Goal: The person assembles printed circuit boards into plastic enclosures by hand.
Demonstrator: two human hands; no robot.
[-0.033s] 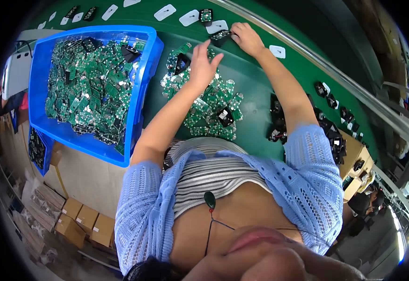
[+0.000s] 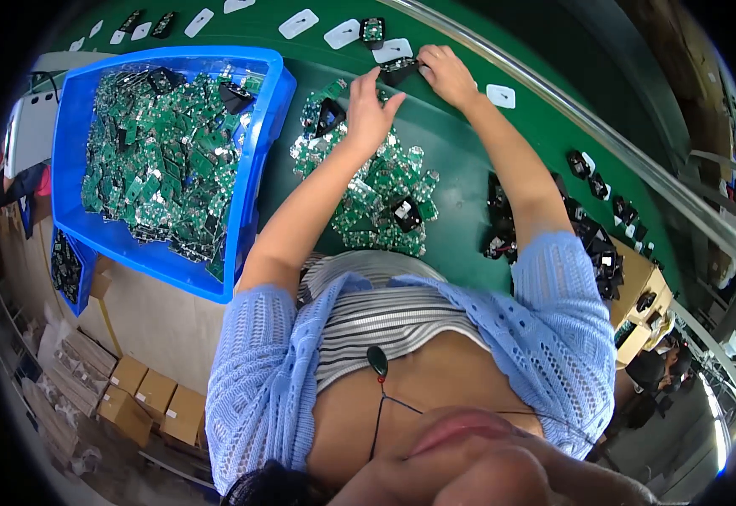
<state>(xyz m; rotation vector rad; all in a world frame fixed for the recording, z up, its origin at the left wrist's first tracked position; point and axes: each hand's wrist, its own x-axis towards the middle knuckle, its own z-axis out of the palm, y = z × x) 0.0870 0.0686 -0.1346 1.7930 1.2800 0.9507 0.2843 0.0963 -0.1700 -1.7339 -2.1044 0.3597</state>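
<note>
At the far side of the green work surface, a small black plastic housing [image 2: 400,73] with a circuit board in its top sits tilted between my hands. My right hand [image 2: 450,76] has its fingers curled around the housing's right end. On the other side my left hand [image 2: 370,115] reaches up with fingers stretched and thumb apart; its fingertips come to the housing's left end, and whether they press on it is hard to see. Below the left hand spreads a pile of green circuit boards [image 2: 381,181], with a black housing [image 2: 406,214] lying on it and another housing [image 2: 329,116] near its upper left.
A blue bin [image 2: 282,93] full of circuit boards stands at the left. Along the green belt [image 2: 545,139] lie white cards [image 2: 500,96] and a board-fitted housing [image 2: 372,32]. A metal rail [image 2: 553,93] runs behind. Black parts [image 2: 601,253] crowd beside my right arm, near a cardboard box [image 2: 638,295].
Both hands and the housing stay in nearly the same place. My left hand has shifted very slightly to the right, and the whole view has moved a touch.
</note>
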